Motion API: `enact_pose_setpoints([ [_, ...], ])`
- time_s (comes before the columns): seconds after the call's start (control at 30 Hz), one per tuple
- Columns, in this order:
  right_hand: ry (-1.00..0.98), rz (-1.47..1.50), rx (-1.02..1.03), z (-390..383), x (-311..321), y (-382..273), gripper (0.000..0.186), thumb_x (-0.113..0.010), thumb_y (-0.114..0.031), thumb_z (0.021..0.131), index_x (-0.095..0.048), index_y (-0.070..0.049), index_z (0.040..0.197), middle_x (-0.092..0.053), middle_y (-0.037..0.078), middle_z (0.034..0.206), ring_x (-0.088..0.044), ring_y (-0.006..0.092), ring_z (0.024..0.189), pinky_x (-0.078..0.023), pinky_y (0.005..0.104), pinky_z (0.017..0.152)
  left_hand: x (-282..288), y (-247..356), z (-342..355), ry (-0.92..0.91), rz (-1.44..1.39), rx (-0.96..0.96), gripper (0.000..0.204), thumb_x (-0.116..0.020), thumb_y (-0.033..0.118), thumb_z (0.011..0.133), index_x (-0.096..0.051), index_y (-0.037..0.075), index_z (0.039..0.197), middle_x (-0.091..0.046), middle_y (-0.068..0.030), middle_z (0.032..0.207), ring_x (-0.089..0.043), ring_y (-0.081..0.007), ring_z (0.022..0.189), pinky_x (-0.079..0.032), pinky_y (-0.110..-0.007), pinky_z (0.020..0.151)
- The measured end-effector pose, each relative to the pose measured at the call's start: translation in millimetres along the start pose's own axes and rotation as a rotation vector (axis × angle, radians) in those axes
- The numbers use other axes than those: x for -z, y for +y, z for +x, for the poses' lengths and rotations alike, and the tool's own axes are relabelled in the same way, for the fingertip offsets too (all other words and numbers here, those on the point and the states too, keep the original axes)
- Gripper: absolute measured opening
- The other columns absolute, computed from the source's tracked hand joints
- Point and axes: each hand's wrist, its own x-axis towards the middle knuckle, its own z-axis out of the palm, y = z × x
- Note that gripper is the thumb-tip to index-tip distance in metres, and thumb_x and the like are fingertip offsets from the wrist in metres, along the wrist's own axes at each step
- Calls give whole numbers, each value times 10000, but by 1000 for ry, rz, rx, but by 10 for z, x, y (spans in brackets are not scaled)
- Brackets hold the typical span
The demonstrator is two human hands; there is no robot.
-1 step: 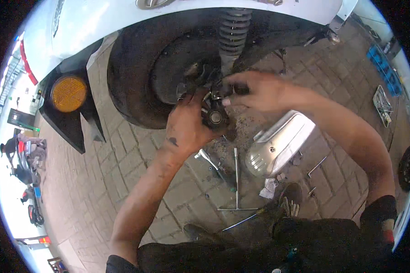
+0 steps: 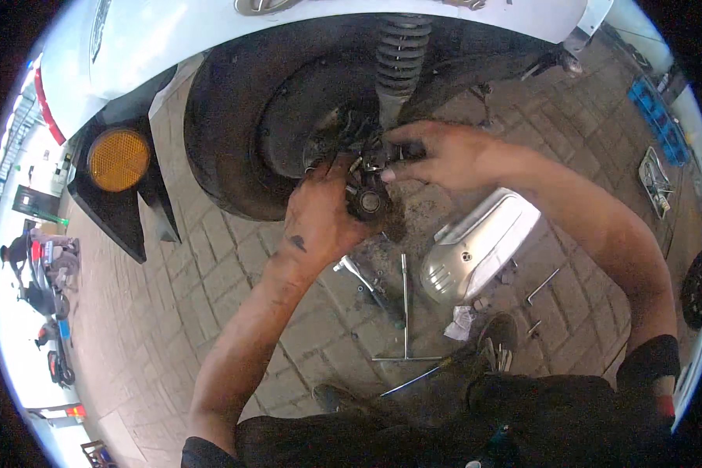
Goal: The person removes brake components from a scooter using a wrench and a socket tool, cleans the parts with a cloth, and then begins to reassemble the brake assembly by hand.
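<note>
At the lower hub of a white scooter's wheel (image 2: pixel 218 132), below a coiled shock absorber (image 2: pixel 402 58), my left hand (image 2: pixel 320 210) grips a dark metal part with a round end (image 2: pixel 370 203). My right hand (image 2: pixel 456 160) has its fingers bent round small dark and silver fittings (image 2: pixel 374 165) just above that part; exactly what they pinch is hidden. Below the hands lie a ratchet wrench (image 2: pixel 355 273), a long T-handle wrench (image 2: pixel 405 304) and a silver cover (image 2: pixel 476 246) on the paving (image 2: pixel 226 312).
An orange reflector (image 2: pixel 118 160) on a black bracket hangs left. At right are a blue tray (image 2: pixel 659 121) and a metal tray of small tools (image 2: pixel 651 175). A hex key (image 2: pixel 542 285), paper scrap (image 2: pixel 460 324) and my feet (image 2: pixel 495 335) are below. Parked scooters (image 2: pixel 43 273) stand far left.
</note>
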Motion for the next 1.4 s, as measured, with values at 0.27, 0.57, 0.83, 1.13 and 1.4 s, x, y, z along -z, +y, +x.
enact_pose_setpoints([
  [0.27, -88, 74, -29, 113, -2, -16, 694, -717, -475, 820, -546, -53, 1344, -563, 224, 1326, -543, 352, 1229, -420, 399, 1049, -18, -9, -14, -10, 133, 12, 879, -871, 383, 622, -491, -21, 1305, -568, -243, 1246, -574, -417, 1138, -505, -463, 945],
  [0.57, 22, -75, -5, 99, -118, -77, 596, -728, -386, 819, -579, -59, 1295, -610, 210, 1254, -575, 353, 1180, -436, 410, 1033, -8, 2, -26, 17, 128, -30, 843, -867, 295, 611, -496, -31, 1294, -579, -253, 1215, -593, -424, 1100, -507, -461, 942],
  [0.83, 49, -255, 2, 78, 11, -193, 575, -668, -433, 856, -581, -66, 1290, -588, 208, 1288, -547, 364, 1214, -429, 419, 1042, 4, 17, -15, 19, 49, 11, 746, -872, 322, 619, -550, 29, 1225, -656, -234, 1059, -641, -413, 1006, -534, -475, 858],
  [1.13, -209, -269, -309, -780, 28, 657, 458, -589, -431, 893, -618, -42, 1133, -645, 193, 1158, -616, 355, 1090, -484, 436, 930, 95, -68, -42, 94, -12, 26, 713, -847, 407, 653, -604, 26, 1204, -686, -202, 1054, -685, -358, 946, -534, -411, 858],
  [1.4, -519, -634, -398, -2033, -1390, 1502, 277, -528, -197, 896, -679, -5, 1026, -683, 194, 1035, -669, 388, 913, -540, 482, 844, 26, -408, -165, 12, -1241, 502, 434, -628, 351, 911, -602, 81, 1249, -627, -84, 1243, -609, -247, 1092, -474, -400, 948],
])
